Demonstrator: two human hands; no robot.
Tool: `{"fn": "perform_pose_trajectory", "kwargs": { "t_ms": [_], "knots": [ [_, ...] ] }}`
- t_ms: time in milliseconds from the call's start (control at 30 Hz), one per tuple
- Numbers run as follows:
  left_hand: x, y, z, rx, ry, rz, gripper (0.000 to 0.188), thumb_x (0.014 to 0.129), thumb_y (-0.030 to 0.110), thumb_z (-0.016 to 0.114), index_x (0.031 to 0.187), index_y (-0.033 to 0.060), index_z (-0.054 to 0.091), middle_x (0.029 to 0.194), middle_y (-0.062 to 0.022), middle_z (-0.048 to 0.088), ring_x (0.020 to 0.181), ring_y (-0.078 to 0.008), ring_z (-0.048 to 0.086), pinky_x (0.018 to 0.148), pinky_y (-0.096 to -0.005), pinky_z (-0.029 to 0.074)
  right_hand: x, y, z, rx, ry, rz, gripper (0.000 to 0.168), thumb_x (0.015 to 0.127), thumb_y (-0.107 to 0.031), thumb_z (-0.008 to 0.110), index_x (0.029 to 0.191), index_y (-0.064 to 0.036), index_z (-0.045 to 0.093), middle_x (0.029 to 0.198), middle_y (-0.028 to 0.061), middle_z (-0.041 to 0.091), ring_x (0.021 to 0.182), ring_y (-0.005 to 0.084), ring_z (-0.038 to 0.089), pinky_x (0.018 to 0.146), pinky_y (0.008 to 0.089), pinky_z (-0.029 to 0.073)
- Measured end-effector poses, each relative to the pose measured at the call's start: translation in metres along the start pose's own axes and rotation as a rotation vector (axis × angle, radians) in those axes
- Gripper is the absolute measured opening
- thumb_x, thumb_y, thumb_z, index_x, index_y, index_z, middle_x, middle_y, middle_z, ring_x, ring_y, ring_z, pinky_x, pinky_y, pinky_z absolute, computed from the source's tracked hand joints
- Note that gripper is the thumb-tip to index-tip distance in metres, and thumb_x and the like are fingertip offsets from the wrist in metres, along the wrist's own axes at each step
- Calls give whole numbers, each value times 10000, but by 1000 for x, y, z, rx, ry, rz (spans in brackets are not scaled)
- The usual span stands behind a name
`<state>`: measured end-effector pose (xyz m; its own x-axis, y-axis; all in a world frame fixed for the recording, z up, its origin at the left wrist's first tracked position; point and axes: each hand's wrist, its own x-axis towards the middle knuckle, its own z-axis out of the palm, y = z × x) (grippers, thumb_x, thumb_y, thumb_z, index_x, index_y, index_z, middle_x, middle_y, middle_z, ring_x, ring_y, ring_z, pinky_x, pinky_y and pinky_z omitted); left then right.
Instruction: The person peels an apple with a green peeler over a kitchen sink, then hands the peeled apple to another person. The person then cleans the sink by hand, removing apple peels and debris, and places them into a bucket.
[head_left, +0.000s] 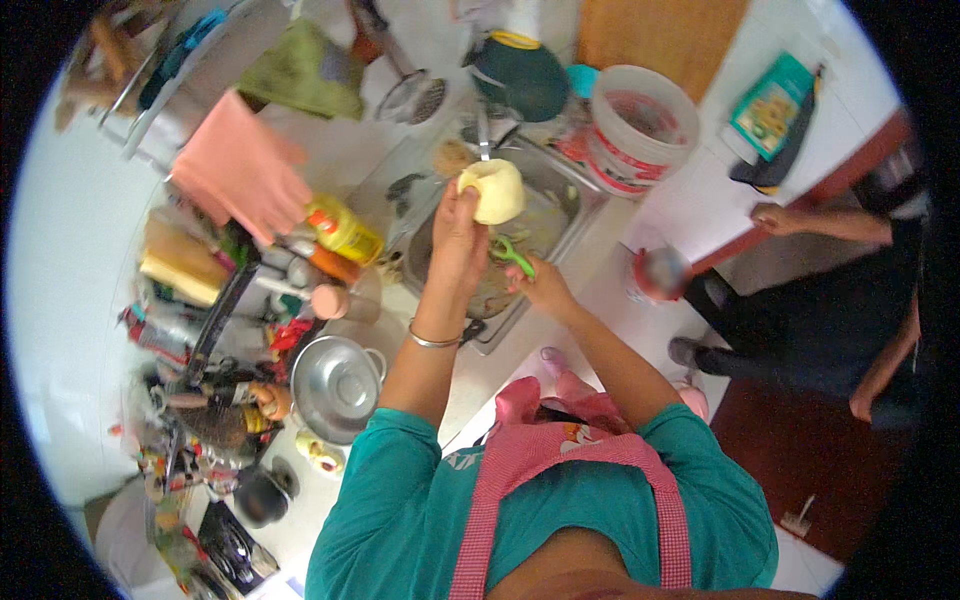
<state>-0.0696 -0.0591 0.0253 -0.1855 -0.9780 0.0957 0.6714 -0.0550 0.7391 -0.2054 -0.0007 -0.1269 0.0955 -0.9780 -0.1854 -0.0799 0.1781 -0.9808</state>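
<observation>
My left hand (459, 232) holds up a peeled, pale yellow round fruit (495, 193), apple-like with a dimple at its top. The fruit is above a steel sink (589, 196). Lower and to the right, my right hand (551, 291) grips a green-handled peeler (512, 255), which is apart from the fruit. Peelings (553, 214) lie in the sink beneath both hands. A metal bangle circles my left wrist.
A white bucket (634, 169) stands beyond the sink's right corner. Pink rubber gloves (244, 165), a yellow bottle (345, 231) and a metal basin (337, 390) are on the left. Another person (817, 322) stands at the right, near a small red-and-white bucket (645, 289).
</observation>
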Motion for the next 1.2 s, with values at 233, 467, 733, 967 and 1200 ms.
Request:
{"fn": "perform_pose_trajectory", "kwargs": {
  "t_ms": [233, 467, 733, 967, 1200],
  "knots": [
    [28, -52, 69, -195, -131, -242, 525, 941, 493, 518, 1298, 108, 519, 1268, -102, 592, 1087, -266, 588, 924, -432, 475, -74, 52, -80, -2, 8, 48, 207, 855, -100, 654, 778, -45, 470, 811, 96, 652, 710, 178, 687, 637, 331, 532],
    [70, -126, 199, -280, -345, -447, 526, 917, 525, 504, 1252, 123, 557, 1152, -124, 611, 1030, -278, 562, 930, -445, 451, -104, 45, -181, 44, 101, 80, 214, 848, -29, 647, 759, -65, 456, 904, 115, 659, 704, 175, 666, 650, 318, 525],
    [84, -224, 330, -307, -468, -622, 510, 920, 562, 490, 1224, 159, 567, 1150, -91, 596, 1012, -290, 555, 923, -458, 436, -143, 59, -282, 118, 270, 79, 146, 842, -82, 682, 813, -21, 553, 824, 97, 655, 680, 181, 677, 611, 322, 539],
    [90, -271, 384, -238, -559, -634, 518, 923, 561, 511, 1259, 167, 529, 1146, -71, 607, 1007, -245, 574, 909, -421, 430, -156, 72, -311, 222, 313, 70, 170, 833, -96, 696, 800, -21, 547, 826, 110, 643, 685, 189, 674, 621, 324, 542],
    [91, -301, 408, -209, -572, -645, 528, 933, 577, 480, 1261, 165, 519, 1132, -65, 614, 981, -219, 580, 888, -404, 440, -166, 80, -328, 275, 312, 101, 178, 828, -78, 684, 790, -32, 517, 868, 122, 652, 706, 191, 672, 637, 314, 537]
  ]
}}
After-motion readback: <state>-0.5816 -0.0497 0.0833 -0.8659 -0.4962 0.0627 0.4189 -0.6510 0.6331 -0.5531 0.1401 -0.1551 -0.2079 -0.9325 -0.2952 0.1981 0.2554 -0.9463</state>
